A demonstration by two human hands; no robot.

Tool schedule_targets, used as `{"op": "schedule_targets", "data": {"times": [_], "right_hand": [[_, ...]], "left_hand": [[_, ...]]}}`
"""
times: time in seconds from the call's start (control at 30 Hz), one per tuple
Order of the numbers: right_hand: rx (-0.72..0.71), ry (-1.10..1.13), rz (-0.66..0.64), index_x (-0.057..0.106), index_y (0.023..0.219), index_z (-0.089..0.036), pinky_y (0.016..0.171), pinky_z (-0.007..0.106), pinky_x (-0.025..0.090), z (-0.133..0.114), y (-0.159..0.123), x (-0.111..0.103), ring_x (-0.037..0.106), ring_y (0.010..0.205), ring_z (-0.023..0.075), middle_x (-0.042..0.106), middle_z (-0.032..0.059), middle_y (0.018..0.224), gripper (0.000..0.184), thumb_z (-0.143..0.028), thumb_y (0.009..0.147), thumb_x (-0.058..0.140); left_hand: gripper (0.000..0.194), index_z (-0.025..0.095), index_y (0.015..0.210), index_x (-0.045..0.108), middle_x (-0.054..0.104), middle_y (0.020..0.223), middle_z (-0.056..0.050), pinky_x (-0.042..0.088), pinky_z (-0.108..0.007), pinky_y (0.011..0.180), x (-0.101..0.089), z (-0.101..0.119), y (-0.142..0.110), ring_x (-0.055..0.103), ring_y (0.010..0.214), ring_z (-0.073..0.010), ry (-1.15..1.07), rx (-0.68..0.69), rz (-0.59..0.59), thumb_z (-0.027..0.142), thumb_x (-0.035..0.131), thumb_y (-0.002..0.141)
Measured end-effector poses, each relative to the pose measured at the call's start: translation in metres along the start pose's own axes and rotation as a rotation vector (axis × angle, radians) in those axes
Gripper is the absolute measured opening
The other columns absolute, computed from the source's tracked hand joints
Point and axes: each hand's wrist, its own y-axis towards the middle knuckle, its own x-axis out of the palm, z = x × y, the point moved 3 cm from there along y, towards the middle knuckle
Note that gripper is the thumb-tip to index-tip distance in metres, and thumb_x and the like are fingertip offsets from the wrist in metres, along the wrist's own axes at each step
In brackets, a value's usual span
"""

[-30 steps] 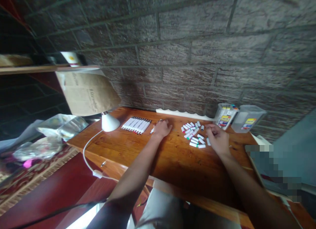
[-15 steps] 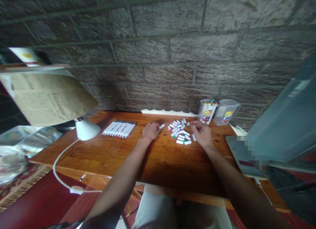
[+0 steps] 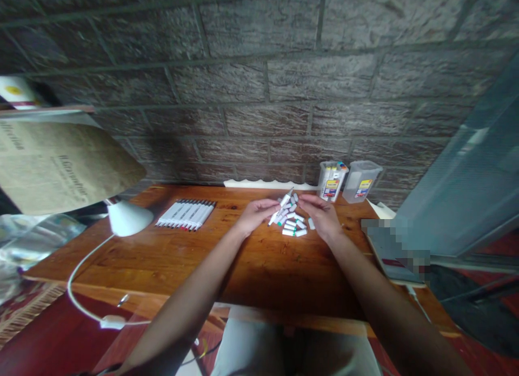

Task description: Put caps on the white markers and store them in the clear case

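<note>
My left hand point(image 3: 255, 213) is raised a little above the wooden table point(image 3: 259, 268) and pinches a white marker point(image 3: 281, 207) that points up to the right. Close beside it, my right hand point(image 3: 320, 213) has its fingers curled near the marker's tip; what they hold is too small to make out. Below and between the hands lies a loose heap of several white marker caps point(image 3: 292, 225) with coloured ends. A neat row of several capped white markers point(image 3: 186, 215) lies to the left.
Two clear plastic marker boxes point(image 3: 331, 180) point(image 3: 360, 181) stand at the back against the brick wall. A white lamp point(image 3: 125, 218) with its cord point(image 3: 81, 289) sits at the left, with a brown paper sheet point(image 3: 60, 165) above it. A blurred-out flat object point(image 3: 395, 246) lies at the right.
My left hand has lifted a marker from beside the row and brought it over the cap heap. My right hand has come in to meet it. The camera has swung left to right.
</note>
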Motion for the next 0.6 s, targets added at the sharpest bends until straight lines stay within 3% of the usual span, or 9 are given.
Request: {"op": "schedule_targets", "data": {"times": [0.13, 0.23, 0.3, 0.37, 0.47, 0.53, 0.6], "right_hand": [[0.042, 0.217, 0.013, 0.074, 0.083, -0.024, 0.096, 0.037, 0.052, -0.0004, 0.0071, -0.0091, 0.070, 0.097, 0.0195, 0.076, -0.0001, 0.090, 0.030, -0.015, 0.055, 0.080], [0.104, 0.208, -0.039, 0.074, 0.085, -0.023, 0.096, 0.033, 0.053, -0.0029, 0.0061, -0.0071, 0.069, 0.099, 0.0183, 0.076, 0.0006, 0.092, 0.036, -0.011, 0.052, 0.080], [0.137, 0.176, -0.068, 0.074, 0.083, -0.020, 0.089, 0.028, 0.055, -0.0042, 0.0031, -0.0030, 0.070, 0.094, 0.0172, 0.076, 0.0030, 0.090, 0.035, -0.014, 0.051, 0.084], [0.175, 0.144, -0.038, 0.073, 0.080, -0.018, 0.069, 0.024, 0.056, -0.0039, 0.0004, -0.0013, 0.069, 0.075, 0.0134, 0.075, 0.0029, 0.081, 0.032, -0.023, 0.052, 0.087], [0.231, 0.088, 0.067, 0.072, 0.078, -0.018, 0.038, 0.020, 0.037, -0.0018, -0.0013, -0.0046, 0.045, 0.042, 0.0058, 0.062, -0.0039, 0.056, 0.033, -0.041, 0.058, 0.085], [0.261, 0.047, 0.084, 0.072, 0.077, -0.018, 0.036, 0.020, 0.027, -0.0013, -0.0015, -0.0065, 0.036, 0.039, 0.0046, 0.053, -0.0061, 0.050, 0.037, -0.050, 0.061, 0.081], [0.284, 0.022, 0.048, 0.074, 0.078, -0.017, 0.040, 0.019, 0.027, -0.0019, -0.0023, -0.0052, 0.036, 0.042, 0.0042, 0.053, -0.0057, 0.053, 0.041, -0.053, 0.061, 0.080]], "left_hand": [[0.045, 0.015, 0.102, 0.074, 0.075, 0.095, -0.009, 0.050, -0.028, 0.075, -0.0038, -0.0028, 0.0021, 0.067, 0.079, -0.0168, -0.131, -0.045, 0.037, 0.042, 0.082, 0.067], [0.046, 0.015, 0.101, 0.073, 0.075, 0.094, -0.008, 0.051, -0.029, 0.078, -0.0041, -0.0027, 0.0018, 0.067, 0.077, -0.0155, -0.178, -0.060, 0.045, 0.040, 0.084, 0.064], [0.047, 0.014, 0.102, 0.073, 0.075, 0.096, -0.008, 0.051, -0.031, 0.080, -0.0031, -0.0022, 0.0012, 0.068, 0.080, -0.0164, -0.187, -0.059, 0.042, 0.040, 0.084, 0.064], [0.047, 0.014, 0.103, 0.072, 0.074, 0.098, -0.009, 0.051, -0.032, 0.083, -0.0017, -0.0022, 0.0007, 0.068, 0.084, -0.0175, -0.191, -0.061, 0.031, 0.040, 0.084, 0.065], [0.046, 0.014, 0.101, 0.073, 0.074, 0.097, -0.009, 0.051, -0.032, 0.085, 0.0005, -0.0033, 0.0006, 0.068, 0.084, -0.0168, -0.213, -0.077, 0.020, 0.039, 0.084, 0.065], [0.044, 0.014, 0.098, 0.074, 0.074, 0.096, -0.008, 0.051, -0.031, 0.085, 0.0018, -0.0046, 0.0009, 0.068, 0.082, -0.0159, -0.220, -0.084, 0.019, 0.038, 0.085, 0.064], [0.044, 0.014, 0.098, 0.074, 0.074, 0.096, -0.007, 0.050, -0.030, 0.083, 0.0032, -0.0062, 0.0013, 0.067, 0.082, -0.0156, -0.201, -0.082, 0.015, 0.038, 0.085, 0.063]]}}
